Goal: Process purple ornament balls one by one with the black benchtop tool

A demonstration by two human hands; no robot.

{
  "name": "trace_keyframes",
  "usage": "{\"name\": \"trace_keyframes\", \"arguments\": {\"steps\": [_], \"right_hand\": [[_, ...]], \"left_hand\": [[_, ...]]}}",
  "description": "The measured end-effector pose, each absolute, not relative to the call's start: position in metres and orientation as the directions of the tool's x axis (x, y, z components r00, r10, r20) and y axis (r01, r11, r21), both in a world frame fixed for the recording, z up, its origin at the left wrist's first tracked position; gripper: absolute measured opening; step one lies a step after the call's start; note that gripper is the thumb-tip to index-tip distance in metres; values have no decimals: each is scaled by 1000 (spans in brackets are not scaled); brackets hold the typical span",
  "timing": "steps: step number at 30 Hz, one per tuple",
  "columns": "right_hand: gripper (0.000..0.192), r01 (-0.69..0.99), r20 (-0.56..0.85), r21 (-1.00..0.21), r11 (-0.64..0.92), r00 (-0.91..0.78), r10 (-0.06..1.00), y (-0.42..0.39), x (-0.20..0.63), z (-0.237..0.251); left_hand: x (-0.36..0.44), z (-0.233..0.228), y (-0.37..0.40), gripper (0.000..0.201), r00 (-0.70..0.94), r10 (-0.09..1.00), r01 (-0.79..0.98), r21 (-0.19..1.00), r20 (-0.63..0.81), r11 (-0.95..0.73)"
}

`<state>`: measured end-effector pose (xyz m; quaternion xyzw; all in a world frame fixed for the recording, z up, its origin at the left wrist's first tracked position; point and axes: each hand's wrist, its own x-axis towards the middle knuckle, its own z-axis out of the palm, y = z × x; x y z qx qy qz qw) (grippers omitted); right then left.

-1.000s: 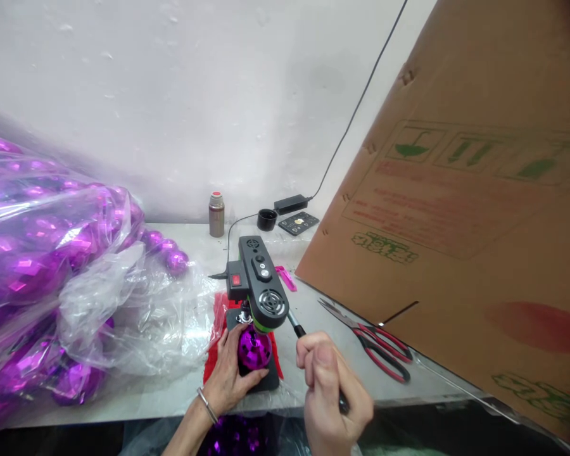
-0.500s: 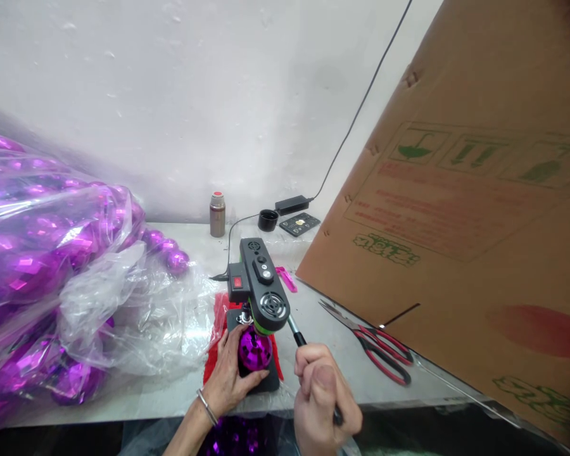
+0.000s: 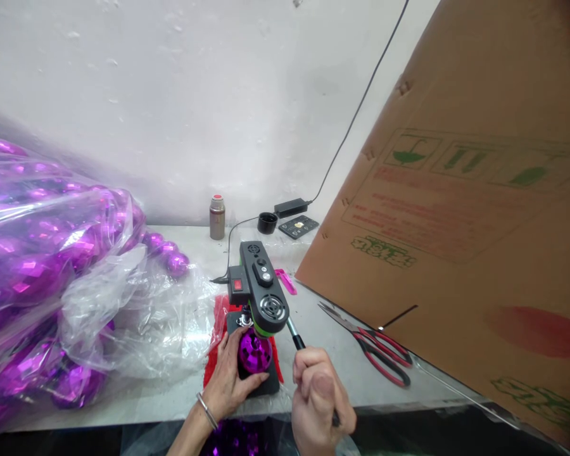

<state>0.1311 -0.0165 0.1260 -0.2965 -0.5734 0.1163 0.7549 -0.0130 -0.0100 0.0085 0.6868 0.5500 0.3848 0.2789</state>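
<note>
1. Head view: my left hand (image 3: pixel 230 380) cups the purple faceted ball (image 3: pixel 254 352) on the black base under the small press machine (image 3: pixel 259 288), at 6 o'clock on the desk (image 3: pixel 323 354); my right hand (image 3: pixel 319 405) is closed around the machine's lever (image 3: pixel 295 335).

2. I judge the pressing step is in hand; next calls for a steady lever pull, ball kept centred; scissors (image 3: pixel 375 345) lie at 3 o'clock.

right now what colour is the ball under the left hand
Shiny purple, faceted like a mirror ball; the left hand cups it. Seen in the head view.
</note>
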Motion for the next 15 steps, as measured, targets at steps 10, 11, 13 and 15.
{"name": "trace_keyframes", "arguments": {"steps": [10, 11, 13, 15], "right_hand": [[47, 172, 798, -577, 798, 325, 508, -14, 128, 130], [47, 172, 796, -580, 796, 326, 510, -14, 128, 130], [48, 174, 795, -580, 796, 332, 508, -14, 128, 131], [50, 174, 798, -570, 803, 349, 491, -13, 127, 133]], "left_hand": [[-13, 12, -9, 81, 104, 975, 526, 821, 198, -223], [-12, 14, -9, 81, 111, 977, 520, 827, 183, -214], [-12, 16, -9, 82, 118, 981, 512, 837, 154, -193], [-12, 17, -8, 83, 121, 984, 505, 846, 129, -173]]}}
